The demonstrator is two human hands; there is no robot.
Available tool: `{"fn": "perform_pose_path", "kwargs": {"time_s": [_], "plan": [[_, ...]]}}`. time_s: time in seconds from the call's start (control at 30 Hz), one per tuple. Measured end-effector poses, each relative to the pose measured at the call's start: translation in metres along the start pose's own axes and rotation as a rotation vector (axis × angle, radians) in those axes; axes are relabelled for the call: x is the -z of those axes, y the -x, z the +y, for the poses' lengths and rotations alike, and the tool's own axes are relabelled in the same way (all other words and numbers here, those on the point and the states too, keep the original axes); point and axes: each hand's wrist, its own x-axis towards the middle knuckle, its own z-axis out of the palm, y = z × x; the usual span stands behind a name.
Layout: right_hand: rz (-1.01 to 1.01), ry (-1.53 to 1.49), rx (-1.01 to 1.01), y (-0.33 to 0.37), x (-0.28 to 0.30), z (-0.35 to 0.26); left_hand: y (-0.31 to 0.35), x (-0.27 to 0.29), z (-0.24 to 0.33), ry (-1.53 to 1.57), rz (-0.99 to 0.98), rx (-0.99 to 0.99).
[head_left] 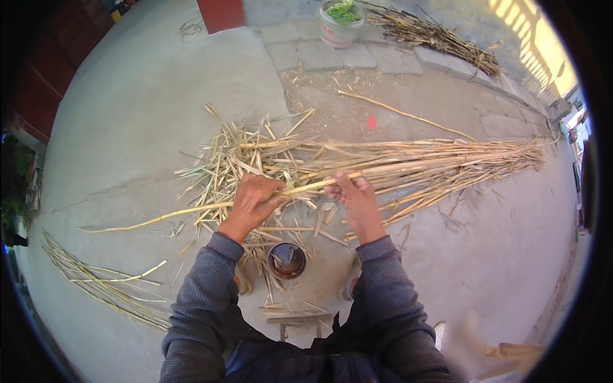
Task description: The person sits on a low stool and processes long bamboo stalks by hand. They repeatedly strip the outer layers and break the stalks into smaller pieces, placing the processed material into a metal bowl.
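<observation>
A long, pale yellow dry plant stalk point(313, 187) runs slantwise through both of my hands. My left hand point(257, 199) is closed round it, and its thin end reaches out to the left over the floor. With the thumb and fingers of my right hand point(355, 199) I pinch the same stalk further right. Beyond my hands lies a loose heap of short cut stalks and dry husks point(223, 153). A bundle of long stalks point(447, 156) stretches from there to the right. Whether a small tool is hidden in either hand I cannot make out.
Between my feet stands a round brown bowl point(287, 277) with dark contents. A low wooden piece point(300, 319) is nearer me. Thin stalks point(105, 287) lie left; a single stalk point(408, 115) lies beyond the bundle. A white bucket point(336, 35) holds greens beside darker stalks point(440, 35).
</observation>
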Motion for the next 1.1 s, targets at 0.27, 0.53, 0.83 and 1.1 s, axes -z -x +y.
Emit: {"fn": "perform_pose_path", "kwargs": {"time_s": [0.27, 0.53, 0.83, 1.1], "plan": [[0.193, -0.003, 0.076, -0.011, 0.042, -0.036, 0.014, 0.054, -0.021, -0.433, -0.400, 0.298], [0.055, -0.062, -0.031, 0.006, -0.003, -0.006, -0.015, 0.000, 0.034, 0.007, 0.194, 0.019], [0.065, 0.025, 0.099, 0.001, 0.016, -0.032, -0.001, 0.040, 0.006, 0.051, 0.060, 0.131], [0.282, 0.178, 0.161, 0.000, 0.001, -0.027, 0.014, 0.016, 0.006, -0.054, 0.217, 0.007]]}}
